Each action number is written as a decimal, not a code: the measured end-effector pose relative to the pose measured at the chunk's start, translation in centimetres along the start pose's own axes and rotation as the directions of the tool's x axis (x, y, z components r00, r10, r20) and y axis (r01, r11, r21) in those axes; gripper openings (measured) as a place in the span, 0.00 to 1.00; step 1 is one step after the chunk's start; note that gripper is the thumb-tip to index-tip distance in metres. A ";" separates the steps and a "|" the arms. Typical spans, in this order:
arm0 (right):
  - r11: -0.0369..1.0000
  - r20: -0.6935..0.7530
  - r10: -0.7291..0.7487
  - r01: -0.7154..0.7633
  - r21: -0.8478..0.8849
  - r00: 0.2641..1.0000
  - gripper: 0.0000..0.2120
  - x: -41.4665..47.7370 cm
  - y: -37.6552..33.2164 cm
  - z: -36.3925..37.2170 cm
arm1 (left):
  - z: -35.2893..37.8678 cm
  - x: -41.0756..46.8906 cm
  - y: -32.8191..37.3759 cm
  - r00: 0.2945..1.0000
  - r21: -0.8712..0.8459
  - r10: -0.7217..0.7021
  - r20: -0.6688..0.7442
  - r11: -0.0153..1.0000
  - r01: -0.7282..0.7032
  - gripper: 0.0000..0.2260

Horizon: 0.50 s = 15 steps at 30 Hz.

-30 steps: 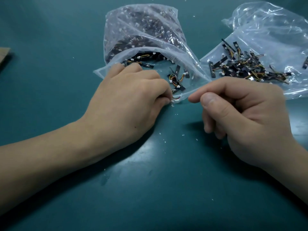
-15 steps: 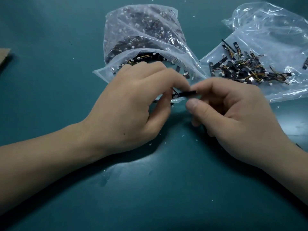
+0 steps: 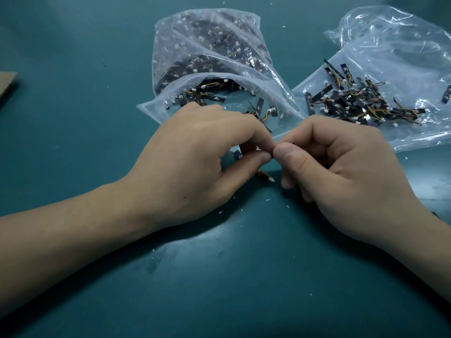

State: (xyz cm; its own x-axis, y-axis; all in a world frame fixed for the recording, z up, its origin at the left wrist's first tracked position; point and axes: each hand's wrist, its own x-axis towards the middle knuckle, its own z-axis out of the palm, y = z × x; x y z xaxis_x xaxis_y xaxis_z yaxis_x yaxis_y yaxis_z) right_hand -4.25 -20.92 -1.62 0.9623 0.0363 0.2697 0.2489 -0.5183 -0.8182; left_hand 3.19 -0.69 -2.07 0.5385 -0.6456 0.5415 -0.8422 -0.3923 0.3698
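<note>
A dark teal mat (image 3: 219, 289) covers the bench, dusted with white flecks (image 3: 220, 212). Nearest to us, both forearms come in from the bottom corners and the 2 hands meet at the middle. The left hand (image 3: 207, 157) and the right hand (image 3: 346, 172) each pinch the strip (image 3: 292, 143) between thumb and index finger, thumb tips nearly touching and the other fingers curled under.

The strip sits just above the mat, almost wholly hidden by the fingertips. Only a dark end peeks out by the right index finger. We judge its long axis to run left to right between the 2 pinches, roughly level. Its lead (image 3: 261, 175) trails from under the left thumb toward us and to the right, ending in a white plug (image 3: 271, 179) on the mat.

We expect the strip to be very light, thin and stiff, likely to snap if bent, with the lead joint as its weak spot. It is best held by the ends or edges, never pulled by the lead.

Behind the hands an open bag (image 3: 219, 57) holds many such strips, its mouth toward us. A 2nd bag (image 3: 402, 57), farther right, holds a looser pile. Cardboard (image 3: 7, 84) lies at the far left edge.
</note>
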 end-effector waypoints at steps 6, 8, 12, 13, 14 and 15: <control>0.997 -0.044 0.004 0.000 0.082 0.999 0.05 0.1 0.0 -0.2 | -0.2 0.4 0.2 0.999 -0.084 -0.054 -0.006 0.995 0.053 0.03; 0.994 -0.053 -0.001 0.007 0.112 0.999 0.04 0.0 0.0 -0.2 | -0.2 0.5 0.2 0.997 -0.132 -0.066 -0.028 0.989 0.061 0.03; 0.990 -0.102 -0.005 0.019 0.141 0.995 0.05 0.1 0.1 -0.2 | -0.3 0.3 0.0 0.989 -0.261 -0.149 -0.018 0.955 0.139 0.17; 0.989 -0.116 -0.007 0.025 0.148 0.993 0.05 0.2 0.2 -0.3 | -0.3 0.3 0.0 0.986 -0.285 -0.167 -0.016 0.946 0.155 0.19; 0.987 -0.123 -0.011 0.031 0.156 0.992 0.05 0.2 0.2 -0.3 | -0.3 0.4 -0.1 0.984 -0.296 -0.178 -0.024 0.941 0.163 0.18; 0.985 -0.123 -0.018 0.038 0.166 0.992 0.05 0.2 0.3 -0.4 | -0.3 0.5 -0.2 0.983 -0.296 -0.180 -0.038 0.942 0.161 0.16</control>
State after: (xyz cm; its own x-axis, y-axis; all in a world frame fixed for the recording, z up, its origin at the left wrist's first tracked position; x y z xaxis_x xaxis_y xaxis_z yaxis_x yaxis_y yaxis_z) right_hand -4.03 -21.39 -1.62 0.9368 -0.0596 0.3447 0.3004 -0.3678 -0.8800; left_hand 3.63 -0.74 -1.62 0.6820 -0.5393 0.4941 -0.6984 -0.2796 0.6588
